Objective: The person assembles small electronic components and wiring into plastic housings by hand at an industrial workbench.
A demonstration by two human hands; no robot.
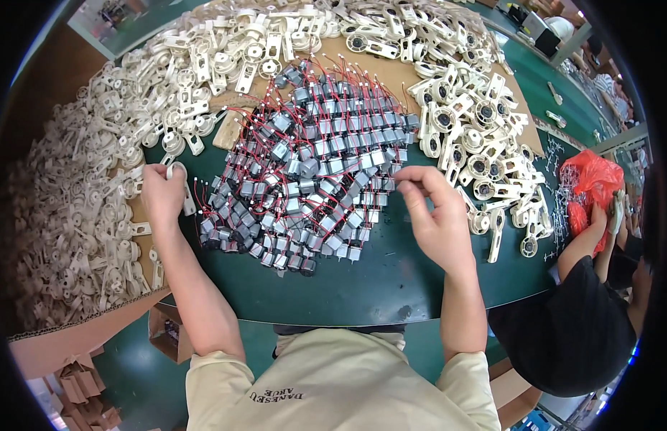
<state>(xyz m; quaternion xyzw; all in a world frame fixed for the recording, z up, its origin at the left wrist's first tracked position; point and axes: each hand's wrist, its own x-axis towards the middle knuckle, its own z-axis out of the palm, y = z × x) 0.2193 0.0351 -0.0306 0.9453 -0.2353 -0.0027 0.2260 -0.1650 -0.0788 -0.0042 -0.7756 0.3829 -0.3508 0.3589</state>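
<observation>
My left hand [163, 192] is closed on a cream plastic housing [187, 202], a long part with a round end, at the left edge of the table. My right hand [439, 219] is over the right side of a heap of small silver motors [358, 140]. Its thumb and forefinger are apart, with their tips beside the outermost motors; whether they touch one cannot be made out. Red wires with white plugs run from the motors, many of which lie in rows.
Loose cream housings [67, 208] fill a cardboard box at the left. More housings [484, 115], some with dark round inserts, lie on cardboard at the back and right. A red plastic bag [594, 176] and a co-worker in black [563, 330] are at the right of the green table [333, 298].
</observation>
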